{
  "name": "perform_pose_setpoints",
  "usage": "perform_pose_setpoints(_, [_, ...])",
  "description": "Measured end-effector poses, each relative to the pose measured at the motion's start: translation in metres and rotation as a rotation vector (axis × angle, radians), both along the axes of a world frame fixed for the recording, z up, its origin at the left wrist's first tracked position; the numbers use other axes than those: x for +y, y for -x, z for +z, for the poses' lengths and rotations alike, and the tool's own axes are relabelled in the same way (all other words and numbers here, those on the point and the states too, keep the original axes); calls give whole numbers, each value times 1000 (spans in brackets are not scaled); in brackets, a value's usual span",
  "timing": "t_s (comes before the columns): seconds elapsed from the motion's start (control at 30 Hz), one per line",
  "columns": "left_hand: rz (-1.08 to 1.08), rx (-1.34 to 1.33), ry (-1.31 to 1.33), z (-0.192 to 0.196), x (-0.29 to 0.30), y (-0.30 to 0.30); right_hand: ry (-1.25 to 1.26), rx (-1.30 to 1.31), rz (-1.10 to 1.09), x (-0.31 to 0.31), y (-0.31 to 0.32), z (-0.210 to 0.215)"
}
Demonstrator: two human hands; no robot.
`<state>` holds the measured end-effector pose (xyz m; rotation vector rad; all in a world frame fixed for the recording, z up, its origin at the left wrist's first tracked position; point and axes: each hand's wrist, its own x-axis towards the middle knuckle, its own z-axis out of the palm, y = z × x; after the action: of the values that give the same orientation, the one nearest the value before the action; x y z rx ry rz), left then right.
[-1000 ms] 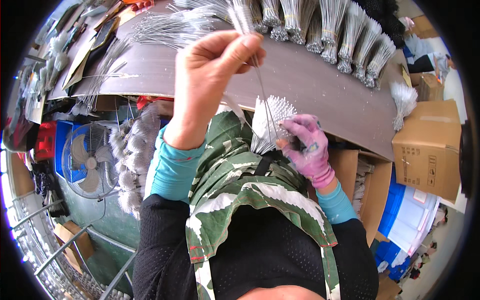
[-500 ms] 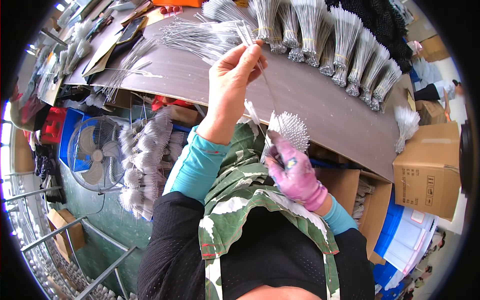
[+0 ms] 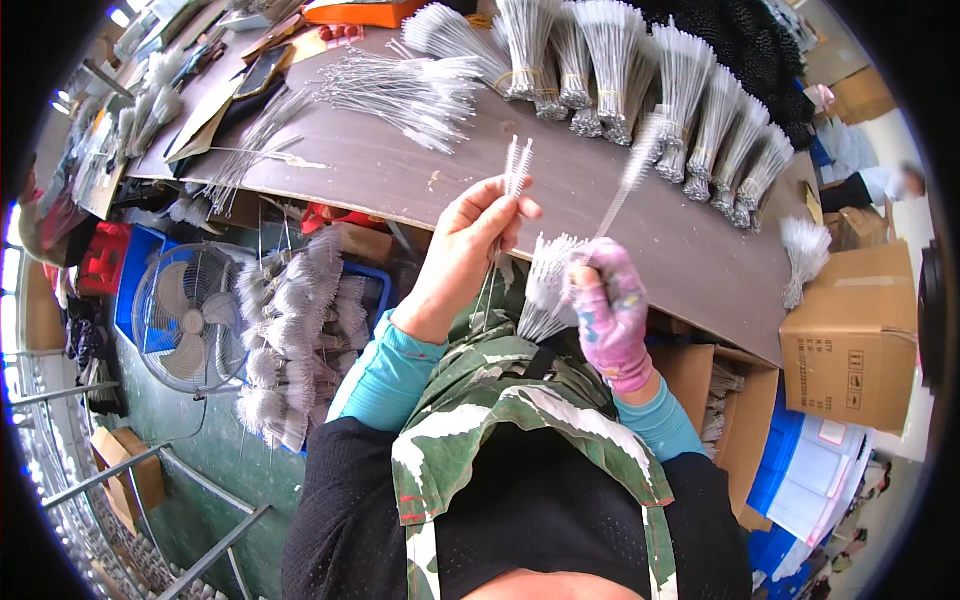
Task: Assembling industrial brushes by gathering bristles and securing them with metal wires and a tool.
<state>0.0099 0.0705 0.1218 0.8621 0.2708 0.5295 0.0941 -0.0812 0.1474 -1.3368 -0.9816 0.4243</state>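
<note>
Head view shows the gloved right hand (image 3: 612,305) nearest the body, closed around a fanned bunch of thin white brushes (image 3: 545,290) with one brush (image 3: 632,175) raised from its fingers. Beside it, the bare left hand (image 3: 470,245) pinches two brushes (image 3: 516,168) upright over the table (image 3: 420,185). Beyond both hands, bundled brushes (image 3: 640,70) line the table's far edge.

Left hand (image 3: 470,235): bare, raised at frame centre, fingers pinched. Right hand (image 3: 610,310): pink-gloved, just right of it, apparently fisted.
</note>
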Motion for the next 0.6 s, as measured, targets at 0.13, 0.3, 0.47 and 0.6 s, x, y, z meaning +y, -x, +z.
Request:
perform_pose_setpoints(0.13, [-111,25,-4,11,-7,0,261,44,2,-14,7,-18])
perform_pose_setpoints(0.3, [-122,78,26,21,-12,-3,395,290,62,-16,19,-16])
perform_pose_setpoints(0.47, [-124,79,33,21,-15,-4,402,87,51,-16,19,-18])
perform_pose_setpoints(0.6, [-115,59,57,22,-21,-2,432,113,53,-18,21,-22])
